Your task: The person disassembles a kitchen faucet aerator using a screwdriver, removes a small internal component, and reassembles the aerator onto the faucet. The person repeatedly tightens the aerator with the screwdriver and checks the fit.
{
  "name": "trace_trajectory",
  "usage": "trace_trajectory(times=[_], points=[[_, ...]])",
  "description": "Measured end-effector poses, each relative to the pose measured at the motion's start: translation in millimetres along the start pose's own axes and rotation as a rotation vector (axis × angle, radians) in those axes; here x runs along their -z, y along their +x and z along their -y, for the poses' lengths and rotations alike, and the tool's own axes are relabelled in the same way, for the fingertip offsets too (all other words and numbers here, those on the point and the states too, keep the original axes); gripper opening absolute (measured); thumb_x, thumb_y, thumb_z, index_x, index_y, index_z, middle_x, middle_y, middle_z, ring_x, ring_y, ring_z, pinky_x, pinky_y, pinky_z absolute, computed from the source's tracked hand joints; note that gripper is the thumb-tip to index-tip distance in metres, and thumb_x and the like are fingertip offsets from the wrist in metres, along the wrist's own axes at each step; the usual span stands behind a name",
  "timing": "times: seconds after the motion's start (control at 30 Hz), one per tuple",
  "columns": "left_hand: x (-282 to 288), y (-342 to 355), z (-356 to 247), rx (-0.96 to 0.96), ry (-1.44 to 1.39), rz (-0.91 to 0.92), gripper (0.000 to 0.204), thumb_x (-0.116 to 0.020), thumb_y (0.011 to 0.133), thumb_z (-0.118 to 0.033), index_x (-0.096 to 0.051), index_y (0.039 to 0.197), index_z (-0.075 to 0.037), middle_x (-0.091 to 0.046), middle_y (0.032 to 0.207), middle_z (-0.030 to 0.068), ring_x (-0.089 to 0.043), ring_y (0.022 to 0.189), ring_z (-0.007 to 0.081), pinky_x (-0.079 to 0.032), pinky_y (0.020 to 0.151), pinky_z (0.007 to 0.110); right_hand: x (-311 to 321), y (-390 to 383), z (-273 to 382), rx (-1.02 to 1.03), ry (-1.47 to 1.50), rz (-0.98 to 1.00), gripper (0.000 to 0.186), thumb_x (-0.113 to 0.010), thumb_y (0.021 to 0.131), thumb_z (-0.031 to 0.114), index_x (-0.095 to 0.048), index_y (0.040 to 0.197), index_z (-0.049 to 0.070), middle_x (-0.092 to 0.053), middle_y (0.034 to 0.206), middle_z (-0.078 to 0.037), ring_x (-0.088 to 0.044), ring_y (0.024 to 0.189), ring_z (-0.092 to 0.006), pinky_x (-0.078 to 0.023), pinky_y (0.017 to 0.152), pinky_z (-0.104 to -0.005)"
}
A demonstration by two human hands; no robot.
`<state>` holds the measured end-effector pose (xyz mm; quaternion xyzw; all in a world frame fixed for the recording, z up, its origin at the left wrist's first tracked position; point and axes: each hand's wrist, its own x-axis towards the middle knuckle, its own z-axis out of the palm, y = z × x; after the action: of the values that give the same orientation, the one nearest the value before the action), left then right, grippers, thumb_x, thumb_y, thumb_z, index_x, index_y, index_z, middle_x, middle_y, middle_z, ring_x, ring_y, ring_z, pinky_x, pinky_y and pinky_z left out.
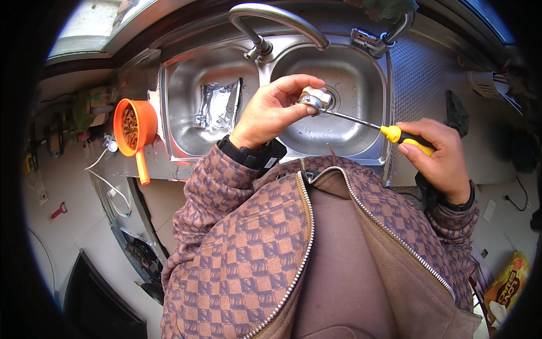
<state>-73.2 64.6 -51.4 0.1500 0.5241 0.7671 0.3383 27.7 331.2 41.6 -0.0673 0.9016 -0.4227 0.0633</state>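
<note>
Screwdriver [389,133] and fitting [314,100] meet above the right basin [299,134] of a steel sink, both held up by the person's hands. The right grip [436,144] is closed around the yellow-and-black handle, thumb on the near side, fingers wrapped over the far side. From there the screwdriver's long axis runs mostly crosswise, its shaft [353,119] pointing left and slightly away from the person, so the tip is the far-left end. That tip reaches the metal band of the fitting; whether it sits in a slot is too small to tell. The left grip [271,110] pinches the fitting between thumb and fingers, with its white part on the far side and its metal band toward the person; the fitting is short, and its long axis cannot be told. In the left basin [183,121] lies a silver packet [223,107]. An arched tap [282,12] stands at the back of the sink, and an orange dipper [148,121] with brown contents is left of it, its handle pointing toward the person. Ridged steel covers the bench [418,96] at right.
</note>
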Motion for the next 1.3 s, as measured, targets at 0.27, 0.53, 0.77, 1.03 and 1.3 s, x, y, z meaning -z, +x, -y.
trace_trajectory(times=[0.27,0.53,0.77,1.03,1.3], points=[[2,0,-1,0.039,0.056,-0.015,0.039,-0.062,0.079,0.006,-0.054,0.117,0.001,-0.061,0.107,0.007,-0.058,0.096,0.0123,-0.047,0.087,0.025,-1,0,5,-0.031,-0.064,-0.012,0.031,-0.072,0.07,0.005,-0.066,0.099,0.0,-0.058,0.072,-0.011,-0.054,0.059,-0.0188,-0.04,0.054,-0.0262],[2,-2,-6,0.073,0.079,-0.019,0.04,-0.061,0.078,0.008,-0.054,0.117,0.002,-0.062,0.104,0.0068,-0.059,0.095,0.0118,-0.048,0.086,0.024,-4,0,6,0.005,-0.089,-0.03,0.03,-0.072,0.07,0.006,-0.066,0.099,0.001,-0.057,0.071,-0.011,-0.054,0.059,-0.0207,-0.041,0.053,-0.0274],[3,-1,-12,0.131,0.123,0.011,0.042,-0.062,0.078,0.006,-0.054,0.119,0.003,-0.062,0.103,0.006,-0.059,0.093,0.011,-0.047,0.085,0.023,-5,-1,8,0.031,-0.143,-0.021,0.03,-0.073,0.07,0.007,-0.066,0.099,0.001,-0.056,0.07,-0.011,-0.053,0.057,-0.022,-0.04,0.052,-0.029],[7,-3,-12,0.276,0.091,0.009,0.042,-0.064,0.081,-0.003,-0.052,0.121,0.003,-0.064,0.098,0.0052,-0.06,0.088,0.0099,-0.047,0.083,0.023,-4,1,11,0.176,-0.311,-0.03,0.032,-0.072,0.068,0.005,-0.065,0.1,0.002,-0.057,0.073,-0.011,-0.054,0.058,-0.0229,-0.04,0.052,-0.0298],[7,-5,-17,0.319,0.045,-0.01,0.037,-0.067,0.082,-0.011,-0.049,0.112,-0.003,-0.06,0.084,0.0015,-0.054,0.075,0.0076,-0.044,0.071,0.02,3,11,4,0.026,-0.039,0.059,0.026,-0.067,0.073,0.006,-0.064,0.097,-0.001,-0.058,0.076,-0.012,-0.056,0.064,-0.0235,-0.043,0.058,-0.0284]])
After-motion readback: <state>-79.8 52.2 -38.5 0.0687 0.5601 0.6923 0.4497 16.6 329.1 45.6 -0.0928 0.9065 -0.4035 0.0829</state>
